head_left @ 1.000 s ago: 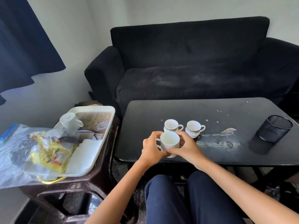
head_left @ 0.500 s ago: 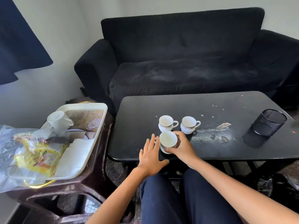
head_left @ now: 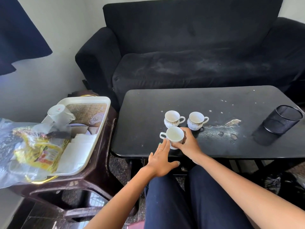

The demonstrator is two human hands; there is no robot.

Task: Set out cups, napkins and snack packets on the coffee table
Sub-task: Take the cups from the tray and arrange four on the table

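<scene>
Three white cups stand on the black coffee table. My right hand grips the near cup at the table's front edge, its handle pointing left. My left hand lies flat with straight fingers beside that cup, fingertips touching its lower left side. Two patterned cups stand just behind. On the white tray to the left lie another cup on its side, folded white napkins and yellow snack packets in a clear bag.
The tray rests on a dark brown plastic stool left of the table. A black mesh pen holder stands at the table's right end. Chipped patches mark the tabletop. A black sofa stands behind the table.
The near cup went down from both hands onto the table's front edge. My left hand let go and opened flat beside it; my right hand keeps its grip.
</scene>
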